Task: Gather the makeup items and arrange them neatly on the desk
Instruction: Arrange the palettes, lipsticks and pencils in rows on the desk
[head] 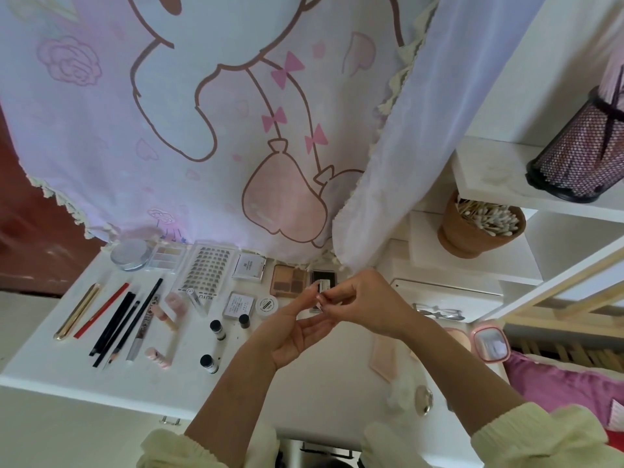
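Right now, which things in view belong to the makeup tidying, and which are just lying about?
Belongs: small case pinched by the right hand, left hand touching it; eyeshadow palette; false-lash sheet; pencils; gold tube; powder jar; dark-capped bottles.
Lying about: cotton-swab pot; mesh holder; cartoon curtain.

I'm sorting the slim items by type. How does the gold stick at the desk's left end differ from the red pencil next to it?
The gold stick is thicker and shiny metallic; the red pencil is thin and matte. The gold stick lies outermost; the red pencil sits between it and the black pencils. Both lie flat on the desk, slanted alike.
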Demonstrator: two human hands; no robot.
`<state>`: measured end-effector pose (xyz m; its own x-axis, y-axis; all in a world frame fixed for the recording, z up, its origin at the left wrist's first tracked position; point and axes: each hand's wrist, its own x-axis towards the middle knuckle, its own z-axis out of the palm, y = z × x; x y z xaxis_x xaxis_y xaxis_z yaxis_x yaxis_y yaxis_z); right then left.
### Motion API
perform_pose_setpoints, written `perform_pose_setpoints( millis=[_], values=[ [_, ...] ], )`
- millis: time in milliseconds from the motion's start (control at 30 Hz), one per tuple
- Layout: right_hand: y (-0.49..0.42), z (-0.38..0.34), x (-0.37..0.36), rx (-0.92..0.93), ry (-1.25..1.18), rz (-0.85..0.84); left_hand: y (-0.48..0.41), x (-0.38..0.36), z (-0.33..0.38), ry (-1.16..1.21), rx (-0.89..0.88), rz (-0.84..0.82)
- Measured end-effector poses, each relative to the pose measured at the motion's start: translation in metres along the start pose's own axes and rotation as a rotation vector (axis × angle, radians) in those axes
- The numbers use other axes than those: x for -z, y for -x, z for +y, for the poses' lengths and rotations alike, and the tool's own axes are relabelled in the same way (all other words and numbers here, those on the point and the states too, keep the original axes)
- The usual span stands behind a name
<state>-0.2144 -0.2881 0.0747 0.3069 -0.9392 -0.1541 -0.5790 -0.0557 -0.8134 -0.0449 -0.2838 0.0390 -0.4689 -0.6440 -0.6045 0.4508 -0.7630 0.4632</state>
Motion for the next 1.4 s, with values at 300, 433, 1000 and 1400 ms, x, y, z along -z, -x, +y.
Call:
perform_pose_setpoints(
  millis=[300,433,1000,1400],
  values=[
    [0.002,0.0,0.002,0.007,0.034,0.112,-0.008,-0.001,0.0,0.077,-0.101,0.055],
    [0.002,0.001,-0.001,0.007,0.118,0.205,-0.012,0.003,0.0,0.114,-0.151,0.103],
    [0.0,0.017,-0.008,0.018,0.158,0.222,-0.009,0.007,0.002,0.022,-0.323,0.118],
    [0.002,0.015,-0.01,0.157,0.348,0.21,-0.008,0.011,0.003,-0.184,-0.053,0.018]
  ],
)
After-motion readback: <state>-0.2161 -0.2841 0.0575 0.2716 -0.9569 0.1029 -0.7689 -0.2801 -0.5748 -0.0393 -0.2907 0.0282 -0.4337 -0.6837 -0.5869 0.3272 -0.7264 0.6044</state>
